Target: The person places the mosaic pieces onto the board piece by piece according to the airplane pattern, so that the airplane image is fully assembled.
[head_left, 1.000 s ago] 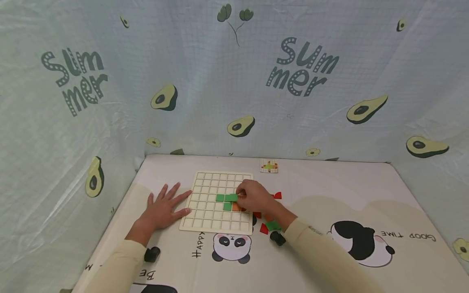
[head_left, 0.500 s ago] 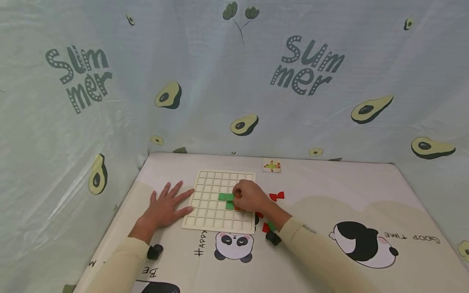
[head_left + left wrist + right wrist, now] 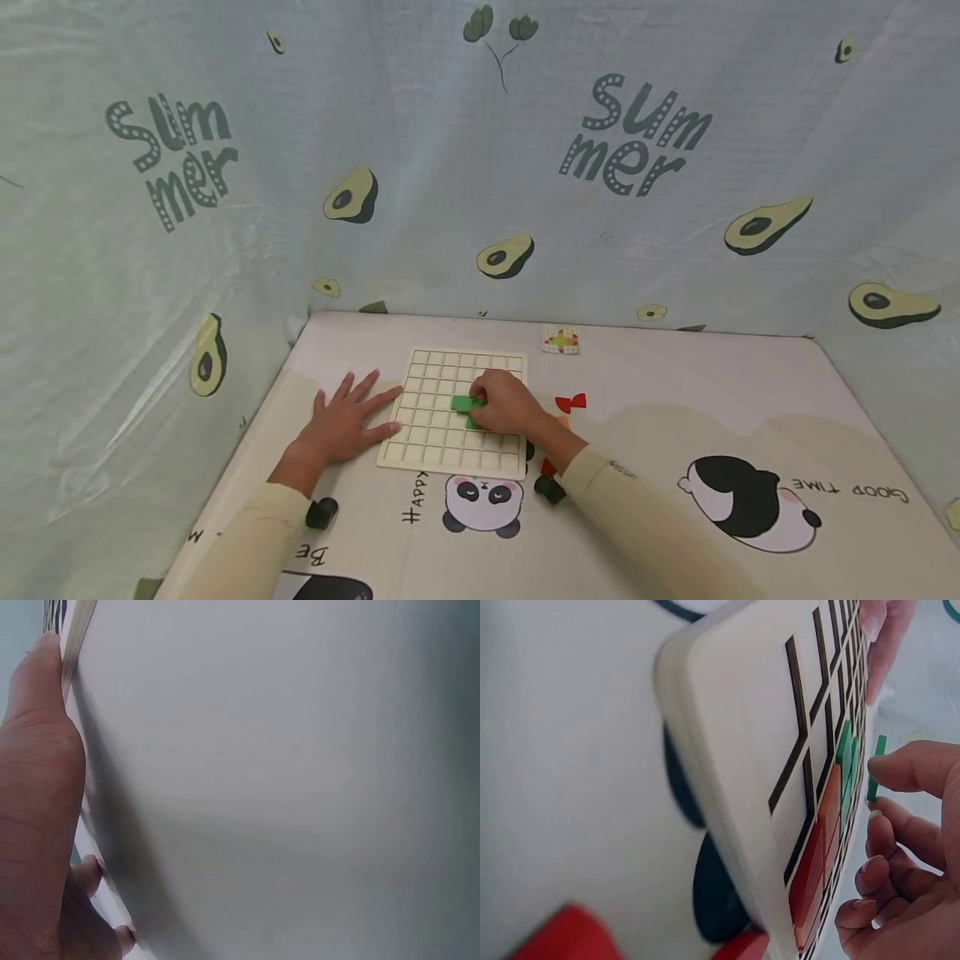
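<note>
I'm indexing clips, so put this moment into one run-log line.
left hand: spread, touching board | right hand: pinches green tile above board | on board: orange tiles, red tile, green tiles | card: beyond board

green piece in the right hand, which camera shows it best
The right wrist view: the green piece shows edge-on there, pinched by the right hand. In the head view it is hard to tell from other green pieces by the hand; the left wrist view doesn't clearly show it.

Tiles [image 3: 461, 403] lie on the board [image 3: 427, 433] — loose pieces [image 3: 578, 401] right, a card [image 3: 560, 340] behind and right.
</note>
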`<action>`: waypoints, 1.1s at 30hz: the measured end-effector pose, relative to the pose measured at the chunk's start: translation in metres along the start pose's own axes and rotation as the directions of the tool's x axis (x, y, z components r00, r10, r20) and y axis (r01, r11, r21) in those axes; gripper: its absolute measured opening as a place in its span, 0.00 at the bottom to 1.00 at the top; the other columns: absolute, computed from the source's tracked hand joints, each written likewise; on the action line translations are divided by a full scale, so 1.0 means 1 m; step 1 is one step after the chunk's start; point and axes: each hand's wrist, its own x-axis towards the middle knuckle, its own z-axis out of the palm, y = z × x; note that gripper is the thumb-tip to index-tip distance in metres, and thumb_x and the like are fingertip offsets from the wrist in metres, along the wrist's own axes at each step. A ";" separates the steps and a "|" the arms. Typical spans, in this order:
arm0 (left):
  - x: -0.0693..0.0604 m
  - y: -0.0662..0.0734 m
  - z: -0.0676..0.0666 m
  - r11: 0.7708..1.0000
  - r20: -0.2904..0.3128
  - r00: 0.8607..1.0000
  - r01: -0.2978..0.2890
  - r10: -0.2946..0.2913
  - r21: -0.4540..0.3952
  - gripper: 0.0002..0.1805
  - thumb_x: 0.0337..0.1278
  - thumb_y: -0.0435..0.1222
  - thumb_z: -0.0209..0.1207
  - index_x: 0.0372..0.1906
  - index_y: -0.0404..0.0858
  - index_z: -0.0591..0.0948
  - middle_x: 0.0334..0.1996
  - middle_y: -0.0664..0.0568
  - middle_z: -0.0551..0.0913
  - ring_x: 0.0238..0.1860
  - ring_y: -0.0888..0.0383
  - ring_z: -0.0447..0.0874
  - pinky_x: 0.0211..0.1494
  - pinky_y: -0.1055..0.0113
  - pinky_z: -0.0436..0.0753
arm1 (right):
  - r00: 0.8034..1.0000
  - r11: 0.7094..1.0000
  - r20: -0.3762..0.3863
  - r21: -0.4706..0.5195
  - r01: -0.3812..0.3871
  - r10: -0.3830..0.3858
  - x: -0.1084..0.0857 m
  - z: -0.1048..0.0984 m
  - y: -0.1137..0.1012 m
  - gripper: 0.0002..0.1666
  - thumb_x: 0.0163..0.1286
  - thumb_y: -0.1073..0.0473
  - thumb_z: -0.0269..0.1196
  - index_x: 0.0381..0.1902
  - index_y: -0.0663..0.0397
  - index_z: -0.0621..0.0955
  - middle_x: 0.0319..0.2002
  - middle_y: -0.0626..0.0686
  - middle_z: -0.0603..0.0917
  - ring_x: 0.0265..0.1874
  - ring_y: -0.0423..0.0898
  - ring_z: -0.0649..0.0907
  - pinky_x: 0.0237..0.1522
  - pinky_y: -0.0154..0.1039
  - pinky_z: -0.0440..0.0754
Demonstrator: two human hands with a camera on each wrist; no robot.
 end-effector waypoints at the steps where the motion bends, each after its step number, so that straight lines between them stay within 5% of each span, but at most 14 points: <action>1: 0.000 0.000 0.000 1.000 -0.001 1.000 -0.002 0.002 -0.002 0.37 0.69 0.63 0.57 0.78 0.59 0.69 0.84 0.43 0.56 0.83 0.27 0.47 0.73 0.17 0.49 | 1.000 1.000 0.003 -0.001 0.006 -0.006 0.001 0.000 -0.001 0.12 0.59 0.65 0.65 0.41 0.60 0.88 0.33 0.50 0.81 0.32 0.42 0.75 0.37 0.35 0.76; 33: -0.001 0.002 0.000 1.000 -0.003 1.000 0.023 -0.023 0.007 0.36 0.69 0.62 0.58 0.78 0.59 0.69 0.84 0.44 0.57 0.83 0.28 0.48 0.73 0.18 0.50 | 1.000 1.000 0.004 -0.006 -0.018 0.018 0.018 0.017 -0.020 0.10 0.63 0.63 0.65 0.42 0.59 0.88 0.38 0.50 0.83 0.34 0.41 0.77 0.38 0.35 0.77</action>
